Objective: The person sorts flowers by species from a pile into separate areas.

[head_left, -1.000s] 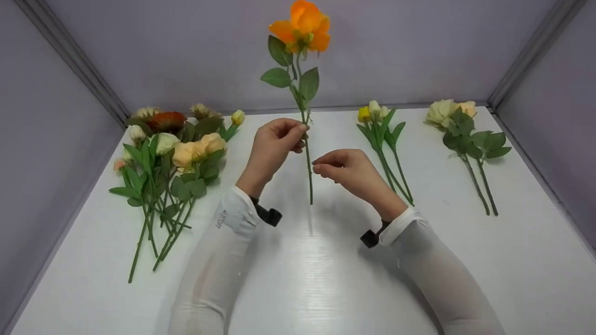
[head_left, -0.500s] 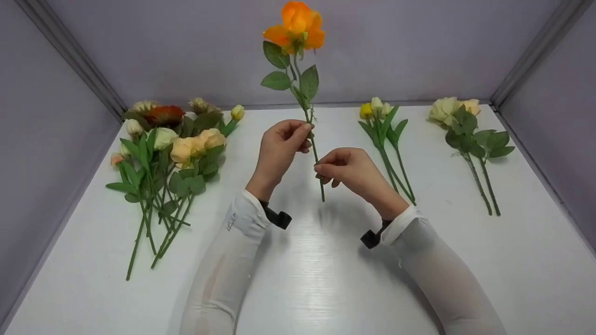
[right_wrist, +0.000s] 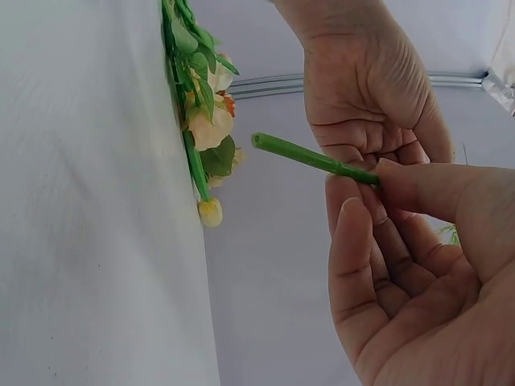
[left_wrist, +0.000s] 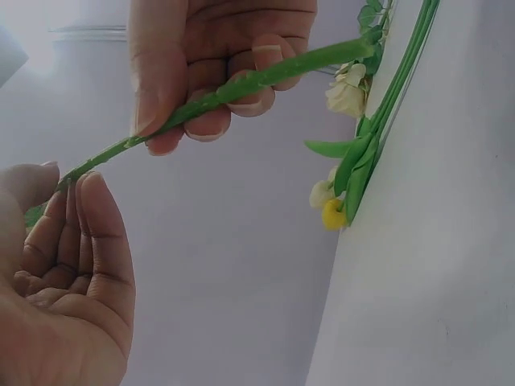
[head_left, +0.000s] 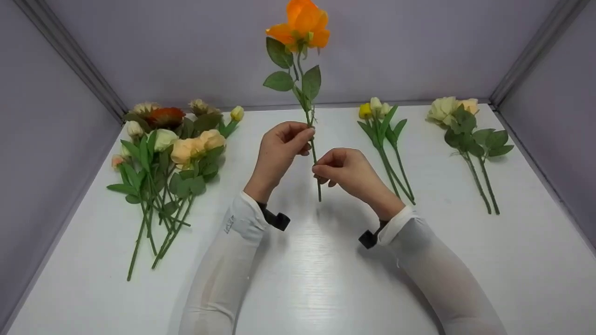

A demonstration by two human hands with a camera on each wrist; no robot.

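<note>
An orange rose (head_left: 305, 25) with a long green stem and several leaves is held upright, slightly tilted, above the table in the head view. My left hand (head_left: 281, 151) pinches its stem below the leaves, between thumb and fingertips. Lower down, my right hand (head_left: 351, 174) pinches the same stem with thumb and index finger. The cut end of the stem (right_wrist: 286, 149) sticks out past the right fingers in the right wrist view. In the left wrist view the stem (left_wrist: 257, 79) crosses both hands, its flower out of frame.
On the white table (head_left: 302, 279), a pile of mixed flowers (head_left: 172, 163) lies at the left with stems crossing. Yellow and white tulips (head_left: 384, 135) lie right of centre. Cream and peach roses (head_left: 463, 123) lie at the far right. Grey panels (head_left: 186, 51) enclose the table.
A second ago my right fingertips were beside the stem; they now pinch it. My left hand and the stem's lower end have shifted slightly right. The bloom dipped, then rose again.
</note>
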